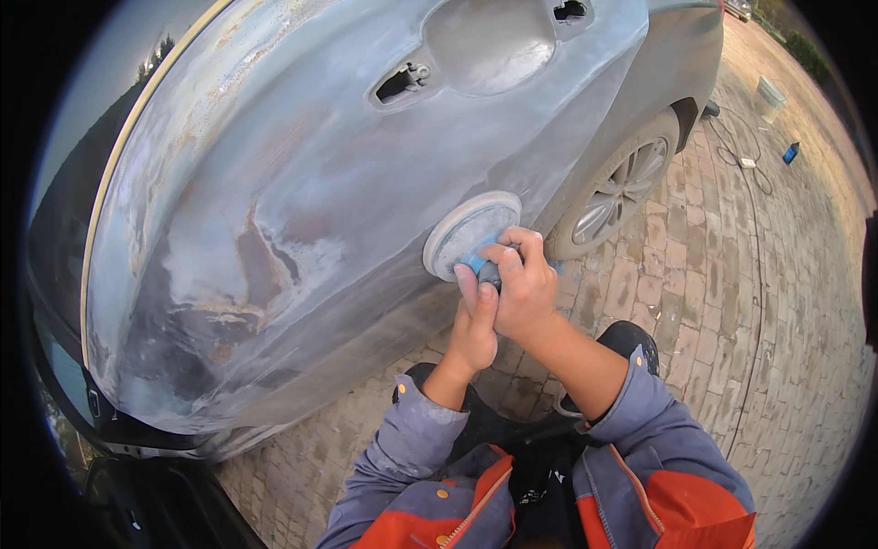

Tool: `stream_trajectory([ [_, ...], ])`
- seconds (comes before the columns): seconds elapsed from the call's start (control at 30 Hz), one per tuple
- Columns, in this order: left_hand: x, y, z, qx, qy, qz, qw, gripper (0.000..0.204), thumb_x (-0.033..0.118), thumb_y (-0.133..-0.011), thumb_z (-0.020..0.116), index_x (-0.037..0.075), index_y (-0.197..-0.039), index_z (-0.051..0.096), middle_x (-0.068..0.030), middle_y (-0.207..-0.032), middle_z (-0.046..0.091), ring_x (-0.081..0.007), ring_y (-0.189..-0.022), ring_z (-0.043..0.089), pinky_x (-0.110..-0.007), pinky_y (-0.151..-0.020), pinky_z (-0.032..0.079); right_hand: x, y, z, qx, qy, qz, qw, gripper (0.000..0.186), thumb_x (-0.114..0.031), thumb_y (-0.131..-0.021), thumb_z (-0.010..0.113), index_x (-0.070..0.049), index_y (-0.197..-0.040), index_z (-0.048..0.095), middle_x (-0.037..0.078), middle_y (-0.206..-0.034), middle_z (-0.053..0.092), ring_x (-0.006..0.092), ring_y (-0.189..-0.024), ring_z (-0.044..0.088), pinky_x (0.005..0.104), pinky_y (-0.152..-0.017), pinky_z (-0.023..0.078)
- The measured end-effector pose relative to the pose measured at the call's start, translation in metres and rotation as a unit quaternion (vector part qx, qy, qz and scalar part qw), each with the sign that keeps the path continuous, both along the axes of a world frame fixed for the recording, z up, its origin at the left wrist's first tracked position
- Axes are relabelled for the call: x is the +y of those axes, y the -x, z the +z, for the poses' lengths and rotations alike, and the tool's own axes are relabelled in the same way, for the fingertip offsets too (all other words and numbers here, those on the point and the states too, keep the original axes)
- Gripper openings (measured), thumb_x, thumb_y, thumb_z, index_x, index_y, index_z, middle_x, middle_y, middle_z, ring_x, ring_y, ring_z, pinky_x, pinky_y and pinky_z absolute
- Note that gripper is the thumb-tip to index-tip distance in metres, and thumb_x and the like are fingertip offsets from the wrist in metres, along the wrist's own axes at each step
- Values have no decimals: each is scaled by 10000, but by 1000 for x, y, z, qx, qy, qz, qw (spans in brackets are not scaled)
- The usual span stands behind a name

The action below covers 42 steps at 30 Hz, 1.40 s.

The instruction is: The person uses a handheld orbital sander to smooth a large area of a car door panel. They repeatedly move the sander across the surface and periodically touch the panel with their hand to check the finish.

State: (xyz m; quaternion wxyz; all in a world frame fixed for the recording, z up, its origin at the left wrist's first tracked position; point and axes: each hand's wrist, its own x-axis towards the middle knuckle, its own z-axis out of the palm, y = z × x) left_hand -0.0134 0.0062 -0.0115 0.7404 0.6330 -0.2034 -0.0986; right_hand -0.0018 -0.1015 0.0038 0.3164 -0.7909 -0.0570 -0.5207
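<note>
Both of my hands are closed around the blue and dark body of a round disc sander (473, 227). Its wide pale pad is against the lower part of a car door (357, 174), and I cannot tell whether it is spinning. My right hand (529, 293) wraps over the body with curled fingers. Just below and to the left, my left hand (476, 334) grips the same end, its thumb along the body. The door's surface is dull grey, with whitish, brownish and dark patches. Above the sander is the handle recess (489, 46), with an open hole (401, 84) on its left.
A rear wheel (622, 197) stands right of the sander. Brick paving (686, 311) surrounds my dark shoe (631, 340). At the far right, a cable (755, 302) runs past a white socket block (748, 163), a blue object (791, 153) and a translucent bucket (771, 99).
</note>
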Motion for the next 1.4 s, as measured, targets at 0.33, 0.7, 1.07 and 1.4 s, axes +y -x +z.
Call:
stream_trajectory([
  [0.33, -26, -17, 30, 33, 22, -66, 997, 798, 592, -1182, 329, -111, -1524, 494, -206, -1523, 578, -262, -1427, 523, -367, -1180, 412, -30, -7, 21, 28, -14, -32, 999, 378, -310, -822, 915, -107, -1045, 687, 104, -1085, 599, 290, -743, 674, 402, -548, 540],
  [0.7, -42, -29, 38, 51, 39, -99, 993, 831, 607, -1177, 351, -125, -1550, 478, -209, -1542, 568, -255, -1452, 495, -362, -1209, 384, -42, -8, 33, 58, -31, -62, 996, 332, -308, -856, 856, -99, -1067, 709, 101, -1146, 603, 315, -828, 710, 431, -583, 559],
  [1.07, -58, -35, 54, 78, 0, -109, 991, 898, 651, -1149, 418, -184, -1446, 566, -243, -1460, 629, -271, -1423, 541, -365, -1181, 419, -57, -19, 32, 35, -51, -107, 992, 413, -361, -857, 901, -92, -1060, 661, 117, -1106, 619, 325, -842, 700, 435, -633, 565],
  [1.4, -38, -28, 28, 93, 25, -82, 992, 880, 626, -1166, 372, -159, -1554, 458, -236, -1569, 539, -268, -1486, 477, -360, -1216, 386, -34, -7, 25, 56, -55, -71, 994, 359, -364, -870, 864, -105, -1064, 709, 111, -1128, 626, 325, -851, 720, 434, -608, 574],
])
